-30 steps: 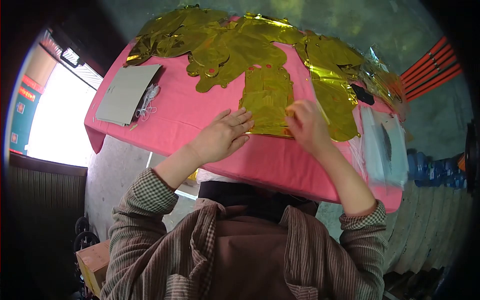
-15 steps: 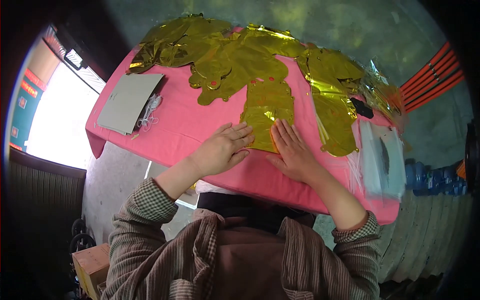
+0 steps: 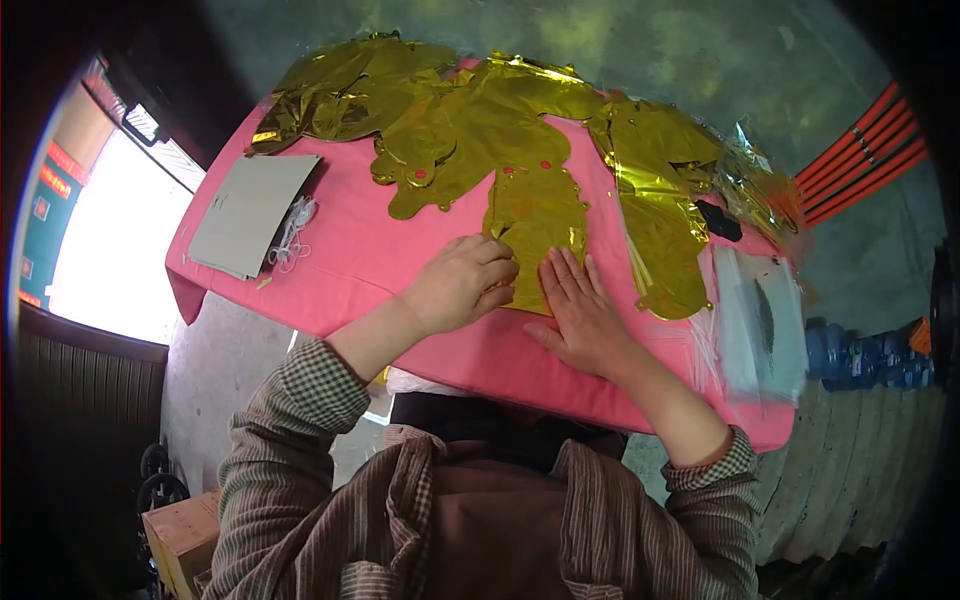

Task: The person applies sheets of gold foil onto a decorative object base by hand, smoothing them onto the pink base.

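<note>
A flat, shiny gold foil balloon [image 3: 535,220] lies on the pink tablecloth in front of me, its near end squared off. At its lower left edge, my left hand [image 3: 462,285] has its fingers curled in against the foil; the fingertips are partly hidden. My right hand [image 3: 583,312] rests flat on the lower right corner, fingers stretched out and thumb apart. More gold foil balloons [image 3: 430,90] overlap beyond it, some with small red spots. Another gold foil balloon [image 3: 665,260] extends toward me on the right.
Grey cardboard sheets [image 3: 245,215] lie at the left beside a bundle of white string [image 3: 292,235]. Clear plastic bags [image 3: 755,325] and thin white strips [image 3: 705,345] are at the right, near a black object [image 3: 720,220]. Blue plastic bottles [image 3: 860,355] stand beyond the table.
My left hand has gone from lying flat to curled fingers at the foil's edge. The right hand stays flat, slightly lower in view. The fold line across the foil no longer shows.
</note>
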`<state>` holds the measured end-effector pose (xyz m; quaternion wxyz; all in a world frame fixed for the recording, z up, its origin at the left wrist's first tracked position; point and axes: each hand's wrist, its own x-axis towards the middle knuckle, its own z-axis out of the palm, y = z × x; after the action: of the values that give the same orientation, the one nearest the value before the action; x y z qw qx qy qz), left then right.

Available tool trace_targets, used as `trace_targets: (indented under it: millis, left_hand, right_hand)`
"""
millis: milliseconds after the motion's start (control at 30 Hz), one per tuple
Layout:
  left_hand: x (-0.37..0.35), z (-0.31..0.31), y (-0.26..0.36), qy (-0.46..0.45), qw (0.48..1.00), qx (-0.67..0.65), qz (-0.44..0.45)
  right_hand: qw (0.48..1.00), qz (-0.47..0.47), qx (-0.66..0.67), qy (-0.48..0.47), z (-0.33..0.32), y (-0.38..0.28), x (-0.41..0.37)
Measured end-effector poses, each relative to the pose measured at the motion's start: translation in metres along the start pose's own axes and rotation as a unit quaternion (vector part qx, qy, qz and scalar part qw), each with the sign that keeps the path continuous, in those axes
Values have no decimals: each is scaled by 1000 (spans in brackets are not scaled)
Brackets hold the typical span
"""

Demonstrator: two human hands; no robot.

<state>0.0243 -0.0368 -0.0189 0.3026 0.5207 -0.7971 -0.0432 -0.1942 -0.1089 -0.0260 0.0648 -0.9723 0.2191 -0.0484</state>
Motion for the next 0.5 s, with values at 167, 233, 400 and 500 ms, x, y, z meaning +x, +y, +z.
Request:
trace_targets:
  millis: [167,233,400,500]
  left_hand:
    - [-1,-2,1,-12,1000,5,-5]
    - [-3,-2,0,-22,1000,-8,-16]
    - [-7,-2,-1,-17,999,-39,-29]
    - [-8,-3,-3,-12,998,-49,-30]
  right_hand:
    - [1000,11,-8,-16,-2,-2,0]
    - [1000,13,-1,-19,-1,-2,0]
    - [999,14,7,-29,-1,-2,0]
    - [1000,10,7,-27,0,-1,0]
